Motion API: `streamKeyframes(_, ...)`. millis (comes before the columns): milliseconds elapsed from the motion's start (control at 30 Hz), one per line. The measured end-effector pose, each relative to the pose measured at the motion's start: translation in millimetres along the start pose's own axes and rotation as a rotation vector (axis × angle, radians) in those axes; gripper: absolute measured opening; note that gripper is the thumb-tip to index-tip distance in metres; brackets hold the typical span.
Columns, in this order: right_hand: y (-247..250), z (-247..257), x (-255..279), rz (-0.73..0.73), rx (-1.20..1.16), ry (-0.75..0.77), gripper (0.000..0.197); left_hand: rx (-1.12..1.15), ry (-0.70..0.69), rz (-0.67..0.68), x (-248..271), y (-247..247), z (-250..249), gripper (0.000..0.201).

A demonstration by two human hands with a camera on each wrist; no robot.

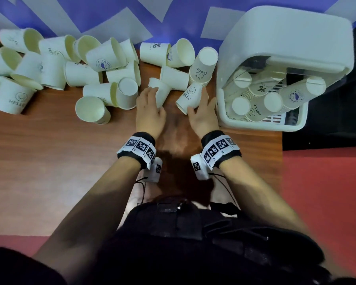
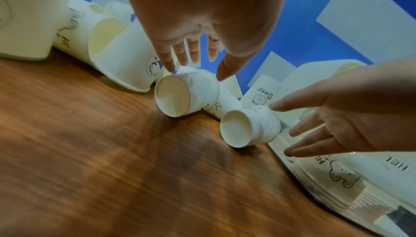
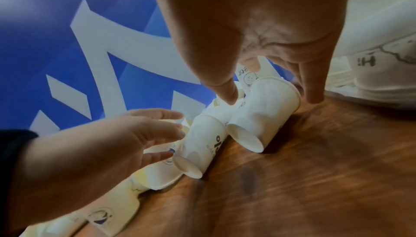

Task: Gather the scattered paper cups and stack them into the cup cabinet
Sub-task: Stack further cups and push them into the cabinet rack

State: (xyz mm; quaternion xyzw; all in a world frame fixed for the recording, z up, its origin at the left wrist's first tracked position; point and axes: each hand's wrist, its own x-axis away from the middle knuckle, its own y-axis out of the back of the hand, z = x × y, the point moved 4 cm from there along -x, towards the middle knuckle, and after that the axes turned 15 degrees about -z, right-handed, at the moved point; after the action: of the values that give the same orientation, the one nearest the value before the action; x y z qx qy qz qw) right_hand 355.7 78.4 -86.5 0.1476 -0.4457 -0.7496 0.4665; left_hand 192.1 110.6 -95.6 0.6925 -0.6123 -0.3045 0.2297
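From the head view, the cup cabinet (image 1: 284, 33) already holds several stacks, yet many scattered paper cups (image 1: 56, 64) lie left of it on the table (image 1: 49, 151). In the wrist views, the left hand (image 2: 195, 18) spreads wide over one lying cup (image 2: 186, 95), while the right hand (image 3: 265, 27), fingers apart, straddles the cup (image 3: 265, 112) nearest the cabinet, neither gripped yet. I judge most gathering remains.

We see both forearms extended forward, each wrist banded with a marker-tagged strap. Our left hand (image 1: 150, 112) spreads its straight fingers (image 2: 167, 59), thumb apart. Our right hand (image 1: 203, 114) mirrors it, fingers (image 3: 311, 87) extended downward, thumb (image 3: 225, 89) splayed; neither hand closes.
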Motion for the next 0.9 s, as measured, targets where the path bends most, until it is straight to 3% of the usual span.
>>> streamKeyframes(167, -13, 9, -19, -0.009, 0.05, -0.029, 0.07, -0.028, 0.045, 0.128, -9, -19, 12, 0.065)
streamKeyframes(367, -24, 15, -22, -0.025, 0.079, -0.012, 0.075, 0.078, 0.185, 0.152, -10, -26, 27, 0.073)
streamKeyframes(533, -30, 7, -11, 0.023, 0.074, 0.01, 0.082, 0.201, 0.267, 0.093, -11, -20, 34, 0.076)
streamKeyframes(667, -21, 3, -3, 0.039, -0.114, -0.017, 0.085, 0.274, 0.404, 0.022, 0, -9, 34, 0.078)
streamKeyframes(900, 25, 1, 12, -0.063, -0.267, -0.083, 0.07, 0.305, 0.313, -0.119, 20, 20, 19, 0.067)
